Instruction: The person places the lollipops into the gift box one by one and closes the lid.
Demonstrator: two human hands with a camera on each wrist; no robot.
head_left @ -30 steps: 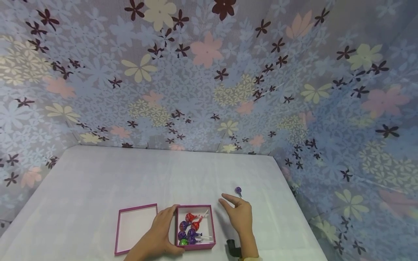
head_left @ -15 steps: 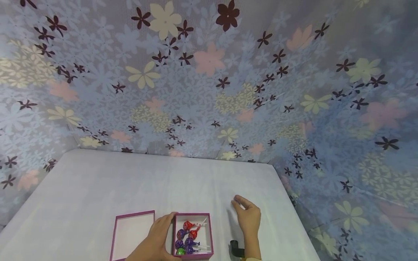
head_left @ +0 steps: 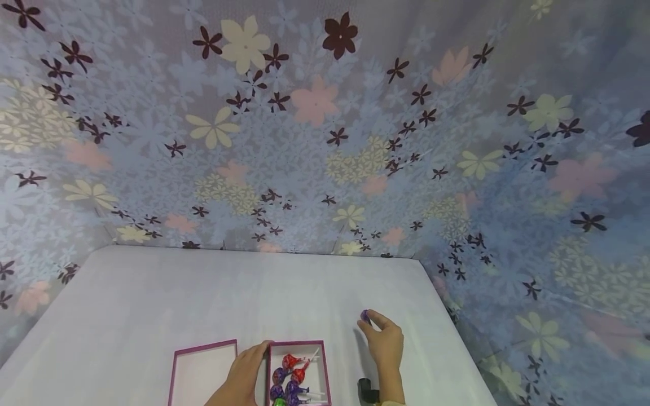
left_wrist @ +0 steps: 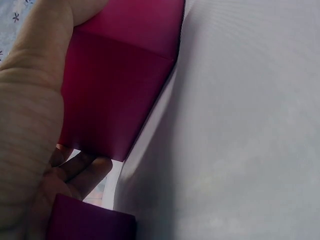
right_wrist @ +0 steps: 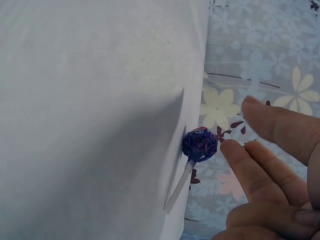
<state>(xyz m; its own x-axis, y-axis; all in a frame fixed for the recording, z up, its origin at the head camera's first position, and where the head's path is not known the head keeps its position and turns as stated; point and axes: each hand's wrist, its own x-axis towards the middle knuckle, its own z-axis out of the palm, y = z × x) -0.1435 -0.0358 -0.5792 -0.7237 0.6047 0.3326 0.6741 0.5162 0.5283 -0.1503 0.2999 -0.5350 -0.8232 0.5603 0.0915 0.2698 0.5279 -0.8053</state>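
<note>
My left hand (head_left: 241, 376) holds the left side of a magenta-edged box (head_left: 327, 383). In the left wrist view, its fingers (left_wrist: 92, 175) reach round the end of the box's magenta wall (left_wrist: 117, 95). Inside the box lie several wrapped lollipops: red ones (head_left: 299, 375), purple ones (head_left: 279, 376) and a green one (head_left: 279, 402). My right hand (head_left: 388, 345) is at a single purple lollipop (head_left: 364, 316) on the table. In the right wrist view, thumb and fingers are spread apart, their tips just short of the lollipop's wrapped head (right_wrist: 200, 145); its white stick lies on the cloth.
Left of the box lies a shallow magenta-rimmed lid (head_left: 172, 375), inside up. A white cloth covers the table (head_left: 228, 299). Behind and to the right hangs a flowered curtain (head_left: 284, 141). A black device (head_left: 364, 389) sits at my right wrist.
My right hand has moved right and forward to the single lollipop, which stays where it was on the table. The left hand keeps its hold on the box. The head view has tilted up slightly.
</note>
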